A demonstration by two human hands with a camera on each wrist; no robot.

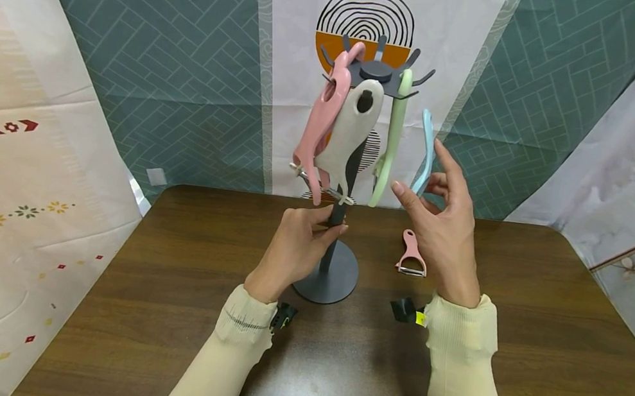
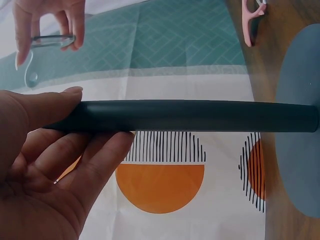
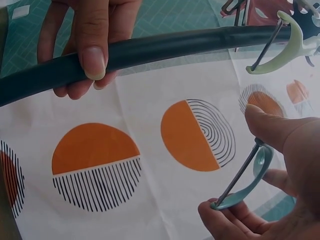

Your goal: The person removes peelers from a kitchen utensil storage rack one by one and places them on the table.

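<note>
My left hand grips the dark pole of a standing rack, thumb on one side and fingers on the other. From the rack's hooked top hang pink peelers, a white peeler and a light green peeler. To the right of the rack, my right hand holds a light blue peeler upright in the air, pinched at its blade end between thumb and fingers. It is apart from the hooks. A smaller pink peeler lies on the table below that hand.
The rack's round base stands on the brown wooden table. Behind it hangs a patterned cloth in green and white. Pale cloths drape at left and right. Several bare hooks point to the back and right of the rack's top.
</note>
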